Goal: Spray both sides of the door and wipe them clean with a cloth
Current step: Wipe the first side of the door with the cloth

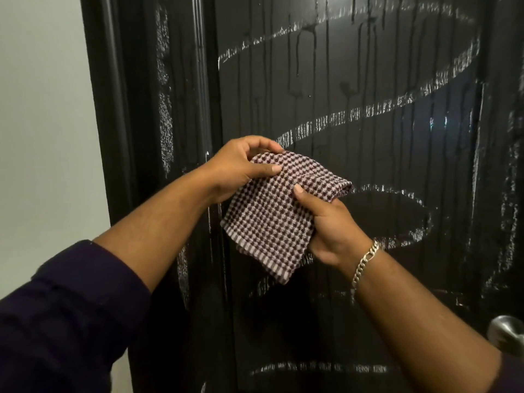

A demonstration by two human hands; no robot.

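Head view: a black door (pixel 368 80) fills most of the picture, wet with white foamy spray (pixel 354 114) laid in long sweeping loops, with thin runs trickling down from the upper lines. More white streaks run down the dark frame (pixel 136 109) on the left, and a pale wall (pixel 42 109) stands beyond it. A silver knob (pixel 507 334) shows at the lower right edge.

Both hands are raised in front of the door at mid-height, holding a folded cloth (pixel 275 214) between them. The cloth is checked in dark maroon and white, with a striped hem along its lower edge. It hangs just before the door panel; whether it touches the surface cannot be told.

The left hand (pixel 238 168) grips the cloth's upper left corner, its fingers (pixel 269 144) curled over the top edge and the thumb pressed on the front of the fabric. The right hand (pixel 331 225) holds the cloth's right side, thumb laid on the front and the other fingers curled behind the folded fabric, mostly hidden.

A silver chain bracelet (pixel 364 263) sits on the right wrist. A dark sleeve (pixel 65 313) covers the left arm, pushed up to bare the forearm.
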